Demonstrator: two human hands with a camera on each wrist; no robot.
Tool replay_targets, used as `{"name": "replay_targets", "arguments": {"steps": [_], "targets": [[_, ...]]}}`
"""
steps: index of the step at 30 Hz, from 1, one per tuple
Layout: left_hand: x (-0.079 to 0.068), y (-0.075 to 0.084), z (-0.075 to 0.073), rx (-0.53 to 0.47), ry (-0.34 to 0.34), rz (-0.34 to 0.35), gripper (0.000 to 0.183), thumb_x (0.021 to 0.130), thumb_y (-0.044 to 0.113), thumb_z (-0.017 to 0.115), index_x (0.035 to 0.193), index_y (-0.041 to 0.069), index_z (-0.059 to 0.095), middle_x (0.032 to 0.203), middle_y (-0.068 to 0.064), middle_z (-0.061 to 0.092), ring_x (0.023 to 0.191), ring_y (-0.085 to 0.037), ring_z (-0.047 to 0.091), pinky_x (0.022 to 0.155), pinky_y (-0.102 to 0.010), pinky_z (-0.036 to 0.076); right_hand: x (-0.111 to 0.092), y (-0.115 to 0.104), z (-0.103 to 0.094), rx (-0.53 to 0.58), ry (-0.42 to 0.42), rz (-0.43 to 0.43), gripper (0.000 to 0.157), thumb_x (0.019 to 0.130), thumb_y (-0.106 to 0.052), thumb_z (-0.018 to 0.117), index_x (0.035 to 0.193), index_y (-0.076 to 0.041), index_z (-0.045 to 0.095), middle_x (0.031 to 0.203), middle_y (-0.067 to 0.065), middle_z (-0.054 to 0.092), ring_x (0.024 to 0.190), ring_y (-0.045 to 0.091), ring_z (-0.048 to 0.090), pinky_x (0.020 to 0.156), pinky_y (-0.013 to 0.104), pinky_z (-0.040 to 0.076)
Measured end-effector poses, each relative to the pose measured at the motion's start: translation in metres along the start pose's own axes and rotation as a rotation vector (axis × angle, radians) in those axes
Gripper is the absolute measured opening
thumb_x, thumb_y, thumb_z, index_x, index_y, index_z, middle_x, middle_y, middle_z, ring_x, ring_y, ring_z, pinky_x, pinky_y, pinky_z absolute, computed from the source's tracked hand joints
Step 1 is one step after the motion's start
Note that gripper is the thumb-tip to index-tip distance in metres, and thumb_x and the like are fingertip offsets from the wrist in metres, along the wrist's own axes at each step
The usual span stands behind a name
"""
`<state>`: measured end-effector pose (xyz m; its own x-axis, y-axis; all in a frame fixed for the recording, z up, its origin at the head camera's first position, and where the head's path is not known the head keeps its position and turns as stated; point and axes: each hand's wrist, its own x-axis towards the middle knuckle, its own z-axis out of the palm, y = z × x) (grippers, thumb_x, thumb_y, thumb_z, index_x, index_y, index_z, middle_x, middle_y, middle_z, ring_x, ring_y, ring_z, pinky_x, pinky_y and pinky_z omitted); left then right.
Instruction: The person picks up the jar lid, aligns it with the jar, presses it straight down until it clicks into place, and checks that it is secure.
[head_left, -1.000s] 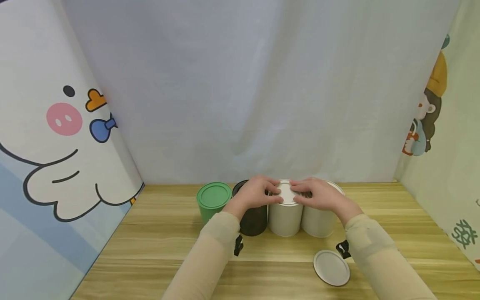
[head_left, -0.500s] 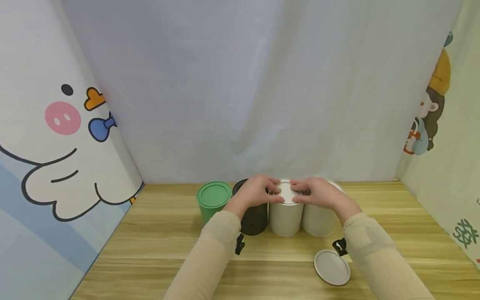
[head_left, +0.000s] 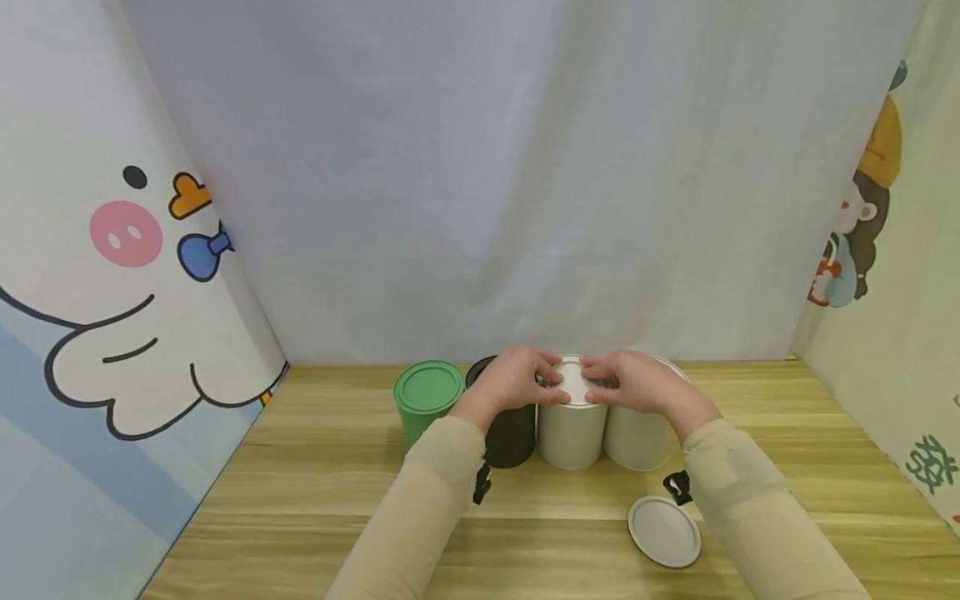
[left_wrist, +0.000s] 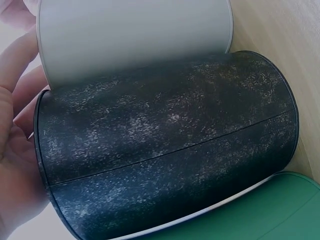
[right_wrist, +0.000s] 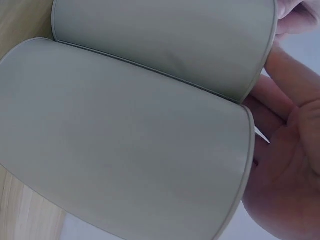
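Note:
In the head view, both hands meet over the white lid of an upright white canister. My left hand reaches in over the black canister, its thumb and fingertips pressing on the lid's left part. From the other side my right hand, above a second white canister, presses on the right part in the same way. Wrist views show the left thumb and the right thumb reaching to the middle canister's rim, with fingers partly hidden behind the neighbouring canisters.
A green canister with a green lid stands at the row's left end. One loose pale round lid lies on the wooden table, near the right forearm. A light curtain hangs behind, with printed cloths on both sides.

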<state>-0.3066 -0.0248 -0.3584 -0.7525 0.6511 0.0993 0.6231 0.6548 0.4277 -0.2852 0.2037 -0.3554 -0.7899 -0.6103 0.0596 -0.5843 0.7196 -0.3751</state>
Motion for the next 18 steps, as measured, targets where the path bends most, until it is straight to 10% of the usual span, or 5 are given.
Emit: {"name": "replay_targets", "arguments": {"steps": [18], "targets": [[-0.0016,-0.0075,0.0064,-0.058,0.024,0.024,0.034,0.09,0.031,0.075,0.115,0.008,0.075,0.139,-0.006,0.058,0.126,-0.023,0.055,0.094,-0.029,0.05,-0.0037,0.0045,0.0033,0.088,0.02,0.027,0.047,0.096,-0.027,0.067,0.132,0.003,0.061,0.145,0.017,0.049,0.126,0.04,0.052,0.099,0.05,0.047]]}}
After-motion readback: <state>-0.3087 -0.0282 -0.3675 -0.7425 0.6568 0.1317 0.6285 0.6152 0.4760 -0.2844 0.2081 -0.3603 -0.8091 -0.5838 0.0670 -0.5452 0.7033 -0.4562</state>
